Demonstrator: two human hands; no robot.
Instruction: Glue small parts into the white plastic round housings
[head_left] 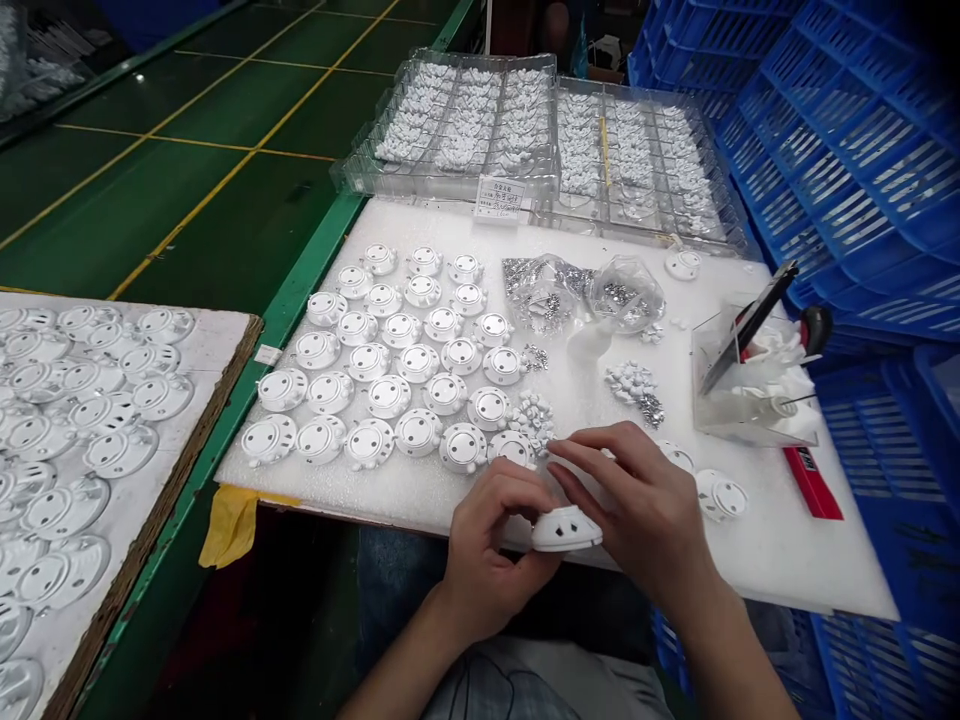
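Note:
My left hand [499, 545] is closed around a round white plastic part [568, 530], held tilted on edge above the near edge of the foam-topped table. Dark openings show in the part's rim. My right hand [641, 505] is just right of it, thumb and fingers stretched out and slightly apart. Its fingertips are beside a heap of small white pieces [532, 412]; whether they touch any piece I cannot tell. Rows of similar round white parts [388, 397] lie on the foam sheet [300, 478] to the left. Two more, including a white part [724, 495], lie to the right.
Clear bags of small metal pieces [622, 295] lie mid-table, near another white heap [632, 380]. A clear box of tools [750, 400] and a red object [812, 483] are at right. Clear trays [480, 120] stand behind, blue crates [862, 170] at right, a second loaded board [202, 400] at left.

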